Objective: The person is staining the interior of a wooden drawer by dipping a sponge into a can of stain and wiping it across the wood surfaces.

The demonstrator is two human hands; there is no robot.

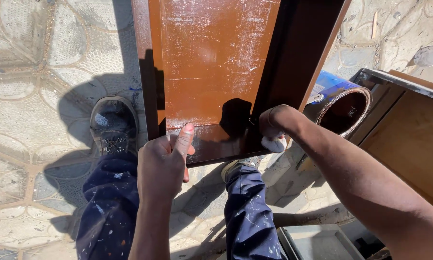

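A long brown-painted metal channel piece (211, 72) with white scuffs runs away from me, its near end at my knees. My left hand (164, 161) grips that near edge, thumb pressed on the top face. My right hand (273, 126) is curled against the channel's dark right wall, holding a small white cloth or pad (274, 143) against it. Most of that pad is hidden by my fingers.
An open paint can (342, 107) with a blue side and brown inside stands to the right of the channel. Further right lies a brown panel in a dark frame (409, 130). A grey tray (317, 243) sits bottom right. My shoes (113, 126) rest on patterned paving.
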